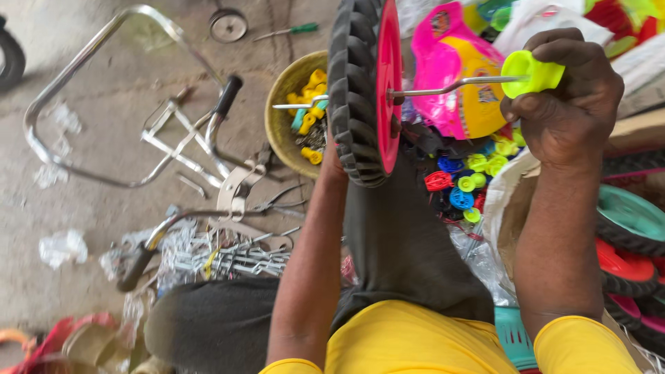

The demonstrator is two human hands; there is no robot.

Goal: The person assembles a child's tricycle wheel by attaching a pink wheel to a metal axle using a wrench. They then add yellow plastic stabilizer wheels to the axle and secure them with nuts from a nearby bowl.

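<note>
The right hand (pixel 564 97) is closed around a lime-green plastic pedal (pixel 532 75) on the end of a bent metal crank rod (pixel 450 86). The rod runs left from it through the pink hub of a black-treaded wheel (pixel 364 90). The left hand is hidden behind that wheel, so its grip cannot be told. Just behind the right hand lies a pink and yellow package (pixel 454 69). Left of the wheel sits a yellow bowl (pixel 285 104) of small parts; beyond it is concrete floor (pixel 104 90) with a chrome frame (pixel 90 104).
</note>
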